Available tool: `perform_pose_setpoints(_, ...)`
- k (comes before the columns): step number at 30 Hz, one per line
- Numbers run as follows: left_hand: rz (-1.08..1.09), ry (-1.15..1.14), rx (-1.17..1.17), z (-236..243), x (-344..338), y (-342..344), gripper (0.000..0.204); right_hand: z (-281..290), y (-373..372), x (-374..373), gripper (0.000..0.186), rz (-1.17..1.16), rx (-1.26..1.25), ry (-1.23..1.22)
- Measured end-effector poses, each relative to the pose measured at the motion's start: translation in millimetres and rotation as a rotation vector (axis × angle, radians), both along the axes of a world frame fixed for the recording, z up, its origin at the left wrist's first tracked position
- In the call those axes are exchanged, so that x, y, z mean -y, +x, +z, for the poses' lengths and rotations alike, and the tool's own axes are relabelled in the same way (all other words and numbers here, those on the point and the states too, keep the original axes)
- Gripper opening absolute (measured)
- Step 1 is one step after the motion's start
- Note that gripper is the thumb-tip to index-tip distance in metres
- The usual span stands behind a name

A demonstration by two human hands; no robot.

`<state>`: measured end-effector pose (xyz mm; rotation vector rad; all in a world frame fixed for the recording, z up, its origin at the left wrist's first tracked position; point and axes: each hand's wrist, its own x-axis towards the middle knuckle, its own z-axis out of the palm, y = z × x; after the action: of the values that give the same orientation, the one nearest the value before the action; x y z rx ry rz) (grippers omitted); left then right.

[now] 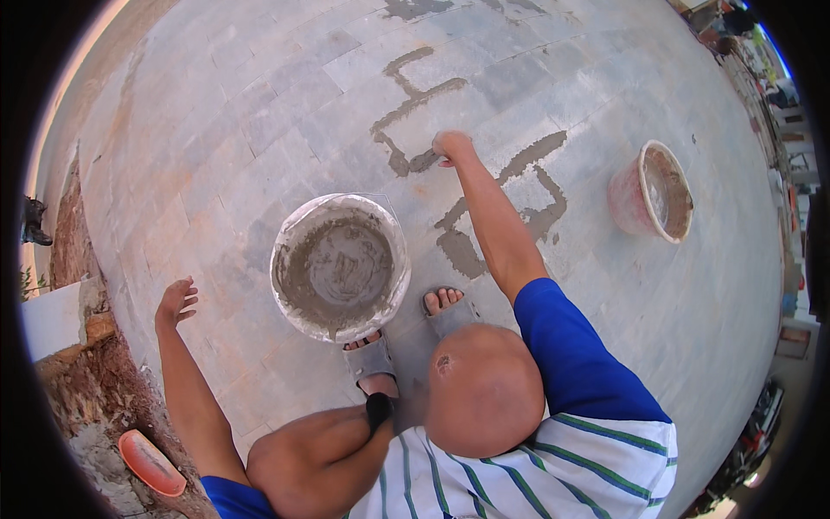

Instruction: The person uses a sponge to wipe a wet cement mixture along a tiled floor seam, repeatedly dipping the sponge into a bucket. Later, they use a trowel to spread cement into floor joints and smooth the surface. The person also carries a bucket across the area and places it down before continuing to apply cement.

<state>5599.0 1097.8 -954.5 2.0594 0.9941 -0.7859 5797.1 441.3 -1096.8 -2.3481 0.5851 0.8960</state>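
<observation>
My right hand (453, 148) is stretched out ahead, closed round what looks like a small trowel (424, 162) smeared with grey mortar. Its blade lies low against the paving, by the end of a wet mortar strip (393, 121) along the slab joints. My left hand (177, 301) hangs out to the left with its fingers apart, holding nothing. Between my arms stands a white bucket (402, 277), its inner wall coated and grey mortar (341, 264) inside. A second mortar patch (462, 251) runs along the joints under my right forearm.
A reddish tub with a pale rim (644, 195) stands to the right. My sandalled feet (445, 307) are close behind the bucket. Grey paving slabs (216, 130) spread around me. At the lower left, bare soil borders them, with an orange plastic piece (152, 463) on it.
</observation>
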Motion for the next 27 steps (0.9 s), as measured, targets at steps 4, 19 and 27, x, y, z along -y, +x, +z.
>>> perform_pose_setpoints(4,-0.024,0.002,-0.062,-6,-4,2,0.049,2,7,-50,0.011,-0.006,-0.226,0.01)
perform_pose_setpoints(19,-0.008,-0.097,0.001,-13,16,4,0.051,88,-41,-63,0.012,0.071,-0.107,0.493)
perform_pose_setpoints(27,0.05,-0.078,-0.09,-26,7,-11,0.046,63,17,7,0.016,-0.086,-0.157,0.16)
